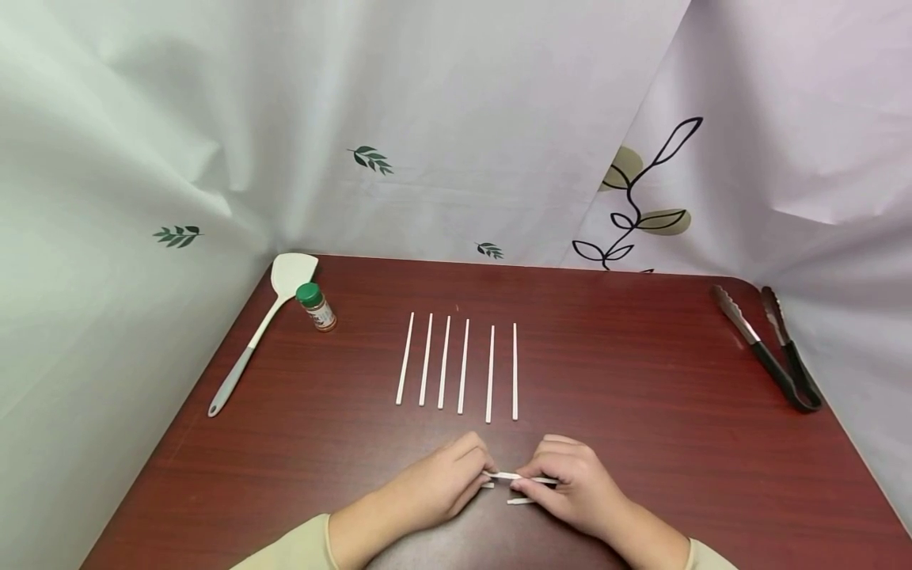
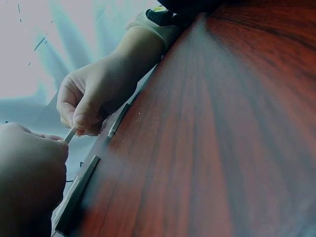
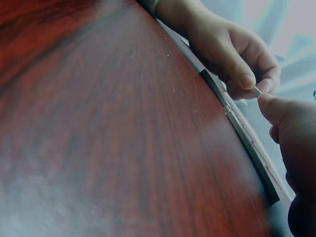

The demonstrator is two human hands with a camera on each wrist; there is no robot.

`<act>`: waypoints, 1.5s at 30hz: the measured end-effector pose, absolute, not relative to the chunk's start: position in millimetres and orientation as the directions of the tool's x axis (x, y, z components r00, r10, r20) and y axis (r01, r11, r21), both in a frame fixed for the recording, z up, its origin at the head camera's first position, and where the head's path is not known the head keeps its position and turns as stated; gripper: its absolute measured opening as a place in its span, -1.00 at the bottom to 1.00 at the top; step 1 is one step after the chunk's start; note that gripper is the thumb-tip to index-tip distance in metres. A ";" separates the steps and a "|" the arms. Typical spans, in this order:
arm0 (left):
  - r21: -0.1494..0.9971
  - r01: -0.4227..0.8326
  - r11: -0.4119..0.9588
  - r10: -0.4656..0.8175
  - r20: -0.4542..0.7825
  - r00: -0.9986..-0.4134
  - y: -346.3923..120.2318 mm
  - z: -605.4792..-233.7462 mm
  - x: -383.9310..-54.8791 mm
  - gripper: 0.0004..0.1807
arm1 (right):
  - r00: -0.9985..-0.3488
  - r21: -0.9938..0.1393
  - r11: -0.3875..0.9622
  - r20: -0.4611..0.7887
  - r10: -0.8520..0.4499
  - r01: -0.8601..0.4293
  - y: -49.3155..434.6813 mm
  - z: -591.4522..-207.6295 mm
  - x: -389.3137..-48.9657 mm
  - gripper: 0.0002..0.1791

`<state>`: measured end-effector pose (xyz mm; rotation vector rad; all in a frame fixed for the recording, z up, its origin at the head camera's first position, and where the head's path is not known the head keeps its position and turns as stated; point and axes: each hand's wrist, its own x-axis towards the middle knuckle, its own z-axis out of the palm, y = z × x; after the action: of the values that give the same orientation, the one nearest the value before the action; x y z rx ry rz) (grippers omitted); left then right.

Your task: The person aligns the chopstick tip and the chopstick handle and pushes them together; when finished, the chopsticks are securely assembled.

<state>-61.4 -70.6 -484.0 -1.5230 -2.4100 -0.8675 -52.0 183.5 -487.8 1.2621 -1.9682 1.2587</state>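
Both hands hold one thin white stick (image 1: 504, 476) level, just above the near part of the table. My left hand (image 1: 456, 479) pinches its left part between thumb and fingers. The right hand (image 1: 570, 479) pinches the same stick a short way along, and its right end shows past the thumb. In the left wrist view the thumb of the right hand (image 2: 96, 94) presses on the stick. Below the hands lie two stick pieces: a left piece (image 1: 488, 485) partly hidden by the left hand, and a right piece (image 1: 520, 501) with an uneven end.
Several white sticks (image 1: 463, 366) lie apart in a row beyond the hands. At the back left are a white spatula (image 1: 264, 324) and a green-capped spice jar (image 1: 317, 307). Black-handled tongs (image 1: 777, 364) lie spread at the right edge. Pale curtains (image 1: 456, 103) surround the table (image 1: 613, 348).
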 end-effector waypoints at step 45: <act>0.258 0.947 0.192 0.772 0.557 -0.308 -58.7 -484.9 -69.6 -0.66 | -0.936 -0.938 -0.041 0.346 -0.064 -0.344 214.8 -488.4 -66.1 -0.18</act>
<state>-69.6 -58.7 -484.9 -1.6286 -2.1693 -0.8189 -66.1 214.8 -488.4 0.4403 -2.0271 2.0871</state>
